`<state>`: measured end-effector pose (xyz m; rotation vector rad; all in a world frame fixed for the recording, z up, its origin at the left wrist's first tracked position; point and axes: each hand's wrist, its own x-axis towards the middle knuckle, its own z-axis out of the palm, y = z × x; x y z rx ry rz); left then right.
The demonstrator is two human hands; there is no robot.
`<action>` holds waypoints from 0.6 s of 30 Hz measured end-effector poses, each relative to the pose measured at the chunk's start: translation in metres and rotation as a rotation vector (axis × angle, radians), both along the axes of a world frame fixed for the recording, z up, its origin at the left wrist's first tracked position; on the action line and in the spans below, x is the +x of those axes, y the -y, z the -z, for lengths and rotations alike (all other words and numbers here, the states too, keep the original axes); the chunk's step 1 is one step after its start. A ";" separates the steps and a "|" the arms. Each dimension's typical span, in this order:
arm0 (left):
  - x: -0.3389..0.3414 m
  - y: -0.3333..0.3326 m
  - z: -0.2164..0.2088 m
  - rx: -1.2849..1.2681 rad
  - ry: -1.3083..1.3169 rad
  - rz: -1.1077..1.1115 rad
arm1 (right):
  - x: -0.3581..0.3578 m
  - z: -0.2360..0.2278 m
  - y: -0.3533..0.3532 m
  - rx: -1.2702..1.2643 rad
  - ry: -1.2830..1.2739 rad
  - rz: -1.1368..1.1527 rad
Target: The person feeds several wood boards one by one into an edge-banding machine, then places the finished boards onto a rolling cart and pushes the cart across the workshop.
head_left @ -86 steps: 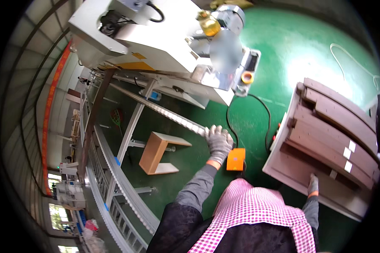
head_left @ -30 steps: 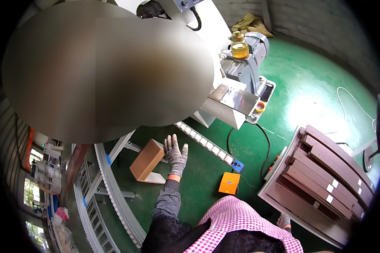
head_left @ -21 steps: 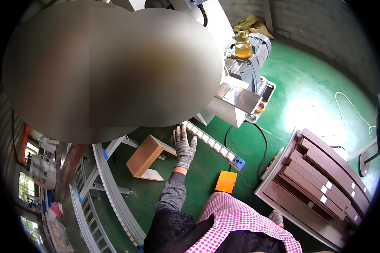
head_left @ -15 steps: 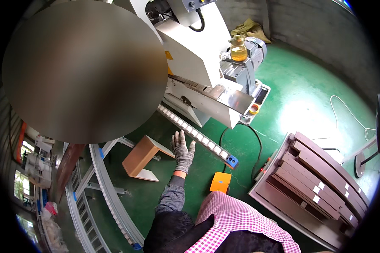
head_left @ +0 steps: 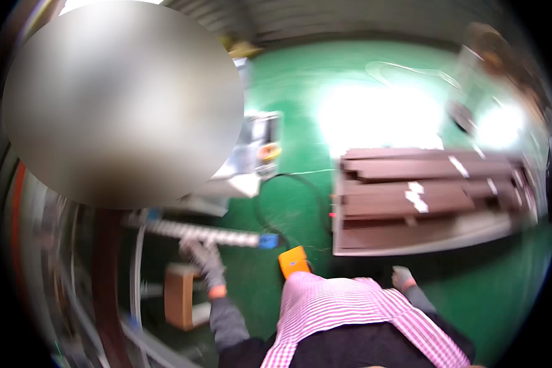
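My left hand (head_left: 207, 265), in a grey glove with an orange cuff, is stretched out beside a roller rail (head_left: 199, 233) with white rollers and a blue end cap. Motion smears it, but its fingers look extended and I see nothing held; whether they touch the rail I cannot tell. My right hand (head_left: 403, 278), also gloved, hangs low on the right, in front of a stack of brown panels (head_left: 386, 199). It is small and blurred, its fingers unclear. Below my left hand stands an open-sided tan box-like piece (head_left: 179, 297).
The brown panels lie on a pale-edged platform (head_left: 380, 253). An orange box (head_left: 294, 262) and a black cable (head_left: 259, 211) are on the green floor (head_left: 306, 135). A dark brown beam (head_left: 109, 276) runs along the left. A large blurred disc hides the upper left.
My view has swung to the right, so the machine has slid left behind the blurred disc and the panels sit more central. My right hand has come into view. My left hand appears farther left.
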<state>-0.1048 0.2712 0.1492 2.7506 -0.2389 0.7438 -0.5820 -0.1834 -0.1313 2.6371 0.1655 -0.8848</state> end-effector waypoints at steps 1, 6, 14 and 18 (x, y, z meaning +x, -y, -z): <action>-0.010 0.018 -0.013 -0.061 -0.089 -0.021 | 0.012 -0.011 -0.010 -0.166 0.004 -0.176; -0.028 0.070 -0.040 0.000 0.175 0.352 | 0.060 0.003 -0.033 0.494 0.265 0.787; -0.093 0.257 -0.009 -0.002 -0.197 1.022 | 0.045 0.027 -0.022 0.511 -0.124 1.016; -0.153 0.353 0.023 0.117 -0.295 1.419 | 0.023 -0.018 0.015 0.648 0.197 2.225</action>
